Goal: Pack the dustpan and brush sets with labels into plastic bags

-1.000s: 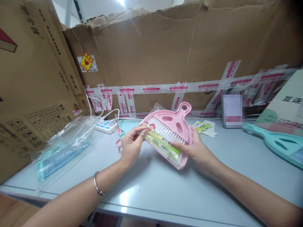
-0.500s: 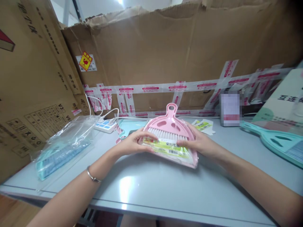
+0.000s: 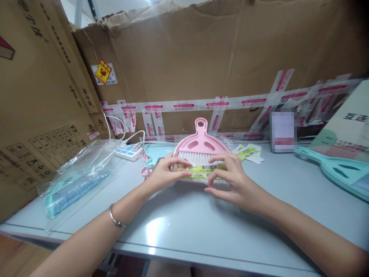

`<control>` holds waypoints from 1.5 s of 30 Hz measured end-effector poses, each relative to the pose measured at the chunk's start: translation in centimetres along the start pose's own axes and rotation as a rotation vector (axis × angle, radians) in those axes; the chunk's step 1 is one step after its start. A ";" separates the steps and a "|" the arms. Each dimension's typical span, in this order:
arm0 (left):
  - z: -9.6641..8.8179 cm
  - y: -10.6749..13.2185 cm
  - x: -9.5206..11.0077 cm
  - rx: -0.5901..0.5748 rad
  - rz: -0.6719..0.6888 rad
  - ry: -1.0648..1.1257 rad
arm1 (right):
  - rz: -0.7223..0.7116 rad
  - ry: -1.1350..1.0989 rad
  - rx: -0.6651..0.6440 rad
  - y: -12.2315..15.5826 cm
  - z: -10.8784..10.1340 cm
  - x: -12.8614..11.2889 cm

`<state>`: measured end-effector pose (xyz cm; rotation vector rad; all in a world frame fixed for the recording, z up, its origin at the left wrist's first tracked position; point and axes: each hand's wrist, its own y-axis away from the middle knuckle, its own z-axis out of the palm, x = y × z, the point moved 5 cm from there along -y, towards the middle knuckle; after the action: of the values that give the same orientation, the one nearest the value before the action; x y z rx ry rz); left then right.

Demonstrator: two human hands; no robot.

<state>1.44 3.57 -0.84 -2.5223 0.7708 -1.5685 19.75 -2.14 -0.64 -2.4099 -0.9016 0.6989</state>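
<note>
A pink dustpan (image 3: 198,139) with its handle pointing away lies in a clear plastic bag, tilted towards me. A white-bristled brush (image 3: 195,157) is packed inside it, behind a green and white label (image 3: 198,168). My left hand (image 3: 168,172) grips the left side of this set, thumb across the label. At the lower right edge, my right hand (image 3: 235,179) has its fingers curled over the front, with the thumb just below the edge. Part of the label and the right side of the pan are hidden by that hand.
Behind the set lie more dustpans (image 3: 157,153) in turquoise and pink, beside a power strip (image 3: 129,152). A bagged turquoise set (image 3: 76,192) is on the left, another turquoise dustpan (image 3: 340,169) on the right. Loose labels (image 3: 249,152), a phone-like device (image 3: 284,130) and cardboard boxes (image 3: 173,57) stand behind.
My right hand has moved from the right side of the set to its lower front edge, fingers curled. The pink set has turned straighter and shifted slightly left. My left hand keeps its grip.
</note>
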 end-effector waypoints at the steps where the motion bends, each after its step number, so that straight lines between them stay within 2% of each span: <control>1: 0.0 0.0 0.0 0.004 -0.008 0.002 | -0.019 -0.007 -0.015 0.0 0.0 -0.2; 5: -0.2 0.0 0.0 0.040 -0.014 0.019 | -0.181 -0.078 -0.128 -0.1 0.0 -1.2; 8: -0.3 0.0 0.1 0.059 -0.010 0.016 | -0.206 -0.065 -0.178 -0.1 0.1 -1.3; 11: -0.6 -0.1 0.0 0.096 -0.038 0.008 | -0.186 0.067 -0.162 0.0 0.1 -0.8; 16: -1.3 -0.3 -0.1 0.177 -0.070 0.017 | -0.236 0.411 -0.086 0.4 -0.4 0.0; 19: -1.5 -0.3 -0.2 0.195 -0.102 0.035 | -0.167 0.480 -0.010 0.3 -1.1 1.0; 25: -1.0 -0.1 0.2 0.057 -0.073 0.040 | 0.195 0.093 0.258 -0.3 -2.4 4.7; 28: -1.1 -0.2 0.1 0.090 -0.037 0.013 | 0.256 0.036 0.181 -0.6 -2.1 5.7; 31: -1.2 -0.4 -0.4 0.131 -0.035 0.018 | 0.235 0.125 0.061 -0.9 -2.2 5.8; 33: -1.4 -0.5 -0.7 0.163 -0.034 0.031 | 0.273 0.116 0.043 -0.9 -2.5 6.0; 35: -1.6 -0.6 -1.0 0.195 -0.034 0.051 | 0.392 -0.061 0.099 -0.8 -2.5 6.6; 37: -1.7 -0.6 -1.1 0.217 -0.029 0.062 | 0.583 -0.349 0.189 -0.5 -1.8 7.5; 40: -1.4 -0.4 -1.0 0.222 -0.012 0.073 | 0.810 -0.737 0.176 0.0 0.5 7.7; 42: -1.1 -0.3 -0.9 0.191 0.012 0.092 | 0.845 -0.871 0.096 0.0 1.7 7.1; 45: -0.5 -0.3 -0.8 0.118 0.061 0.204 | 0.827 -0.936 0.082 -0.1 2.1 6.5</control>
<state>0.82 4.28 -1.21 -2.2611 0.7438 -1.8133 22.65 2.97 -4.10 -2.2831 -0.0622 2.2091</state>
